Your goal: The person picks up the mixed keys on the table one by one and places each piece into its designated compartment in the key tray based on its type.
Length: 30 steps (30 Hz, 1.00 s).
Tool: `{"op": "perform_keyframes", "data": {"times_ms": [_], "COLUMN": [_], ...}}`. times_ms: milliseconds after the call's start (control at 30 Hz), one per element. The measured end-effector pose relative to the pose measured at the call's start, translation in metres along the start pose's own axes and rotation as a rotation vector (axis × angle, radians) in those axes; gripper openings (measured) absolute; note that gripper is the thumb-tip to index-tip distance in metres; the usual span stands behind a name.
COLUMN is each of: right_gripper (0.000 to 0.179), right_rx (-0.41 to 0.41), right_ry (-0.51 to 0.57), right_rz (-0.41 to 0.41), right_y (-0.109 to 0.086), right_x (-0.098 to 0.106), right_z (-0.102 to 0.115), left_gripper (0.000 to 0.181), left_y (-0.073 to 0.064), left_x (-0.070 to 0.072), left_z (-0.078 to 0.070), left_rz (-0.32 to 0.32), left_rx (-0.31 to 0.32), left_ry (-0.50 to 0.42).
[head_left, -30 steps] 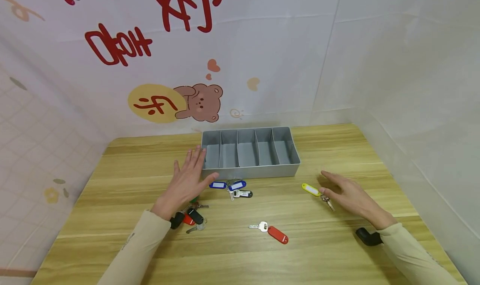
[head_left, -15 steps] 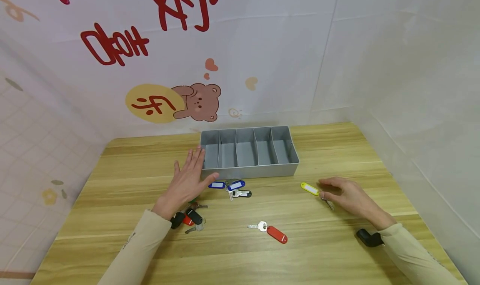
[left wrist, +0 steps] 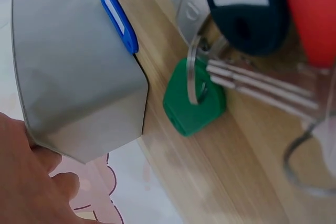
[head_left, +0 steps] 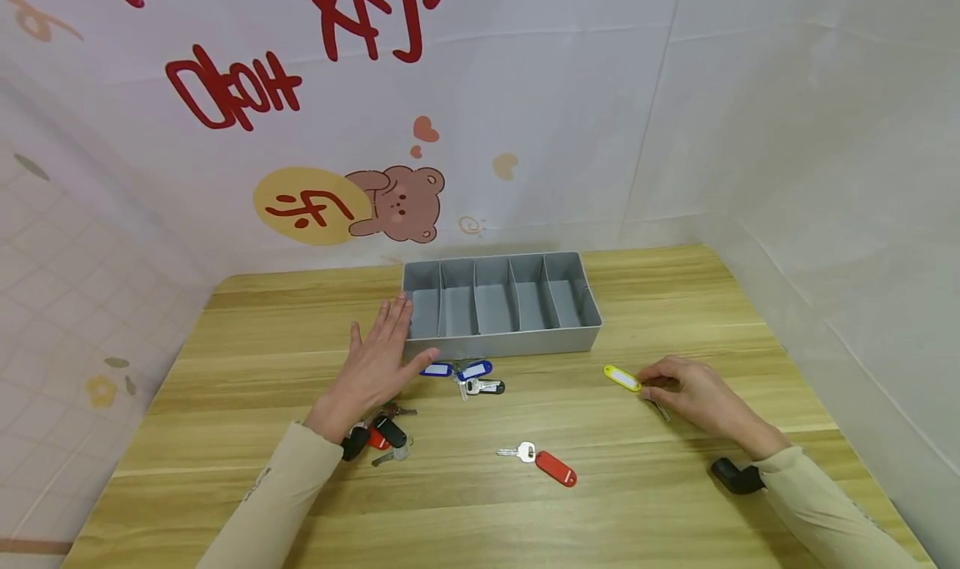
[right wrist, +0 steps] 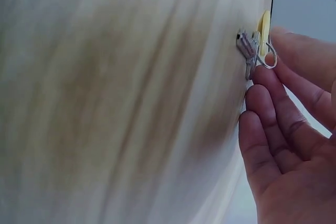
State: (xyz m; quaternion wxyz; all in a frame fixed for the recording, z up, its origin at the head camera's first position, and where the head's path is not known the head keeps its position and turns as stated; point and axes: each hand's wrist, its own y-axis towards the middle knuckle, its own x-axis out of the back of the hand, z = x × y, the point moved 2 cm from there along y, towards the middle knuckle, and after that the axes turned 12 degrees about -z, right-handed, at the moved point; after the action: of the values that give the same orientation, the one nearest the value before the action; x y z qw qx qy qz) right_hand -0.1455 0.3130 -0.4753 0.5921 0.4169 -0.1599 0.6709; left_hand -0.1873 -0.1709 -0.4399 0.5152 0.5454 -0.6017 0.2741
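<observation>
My left hand (head_left: 371,369) rests against the left end of a grey divided tray (head_left: 502,344), fingers extended and fingertips at its rim. In the left wrist view the fingers (left wrist: 37,182) touch the edge of the tray (left wrist: 84,77). Over on the right, my right hand (head_left: 693,394) pinches a yellow key tag (head_left: 622,378) at its ring end, with thumb and curled fingers. The tag lies low at the tabletop, its keys (head_left: 660,409) partly hidden by the hand. The right wrist view has the yellow tag (right wrist: 264,30) and its ring (right wrist: 270,59) at the fingertips.
Blue tags (head_left: 474,371) and a black-tagged key (head_left: 487,386) lie before the tray. A red-tagged key (head_left: 555,469) is nearer me. Under my left forearm sits a pile with a black tag (head_left: 390,431) and green tag (left wrist: 194,98). Walls stand behind and at both sides.
My right hand's fingers have curled and closed in on the yellow key tag at its ring end. The left hand has stayed at the tray's left end.
</observation>
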Motion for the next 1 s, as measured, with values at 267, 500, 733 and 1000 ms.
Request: {"op": "perform_keyframes", "data": {"times_ms": [267,500,733,1000], "right_gripper": [0.016,0.016,0.017,0.014], "right_rx": [0.011,-0.003,0.000,0.004], "right_ry": [-0.037,-0.038,-0.053,-0.074], "right_rz": [0.002,-0.001,-0.016,-0.075], "right_y": [0.002,0.002,0.002,-0.002], "right_x": [-0.001,-0.002,-0.001,0.003], "right_z": [0.000,0.000,0.000,0.004], "left_gripper": [0.095,0.096,0.095,0.096], "left_y": [0.013,0.024,0.028,0.028], "left_x": [0.002,0.001,-0.004,-0.007], "left_z": [0.005,0.009,0.009,0.010], "left_rz": [-0.055,-0.028,-0.021,-0.013], "left_rx": [0.028,0.080,0.089,0.105], "left_ry": [-0.042,-0.063,-0.076,-0.086]}}
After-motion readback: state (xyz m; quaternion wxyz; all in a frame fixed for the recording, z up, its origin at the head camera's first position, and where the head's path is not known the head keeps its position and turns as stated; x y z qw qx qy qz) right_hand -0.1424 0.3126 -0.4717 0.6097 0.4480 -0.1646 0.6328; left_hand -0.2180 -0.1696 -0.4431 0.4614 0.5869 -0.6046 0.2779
